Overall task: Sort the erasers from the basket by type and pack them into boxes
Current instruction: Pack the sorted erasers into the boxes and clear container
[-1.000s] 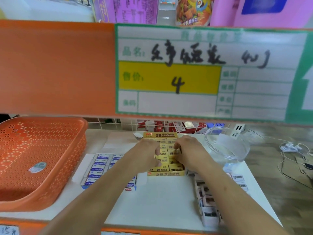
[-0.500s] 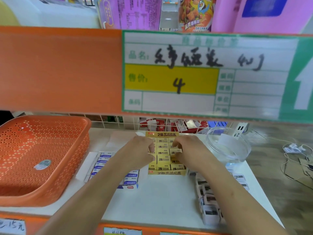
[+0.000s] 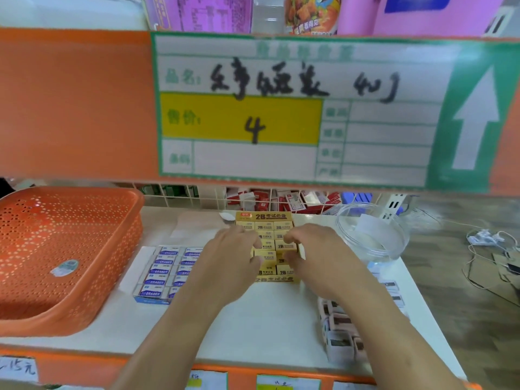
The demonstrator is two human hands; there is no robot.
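Inside the yellow box (image 3: 274, 279), right column, the right grip (image 3: 312, 254) pinches a yellow eraser (image 3: 285, 245) among its packed neighbours; the left grip (image 3: 233, 257) curls at the box's left edge (holding anything? cannot tell). Best seat it level, label up, pressing gently.

clear jar (image 3: 395, 247) below price sign (image 3: 281, 114); cables (image 3: 484, 238), perhaps chargers, on floor (image 3: 461, 291).

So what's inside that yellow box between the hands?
Rows of small yellow 2B erasers sit in the yellow cardboard box. The left hand and right hand cover its side columns, so whether every slot is filled, or any layer lies beneath, cannot be seen.
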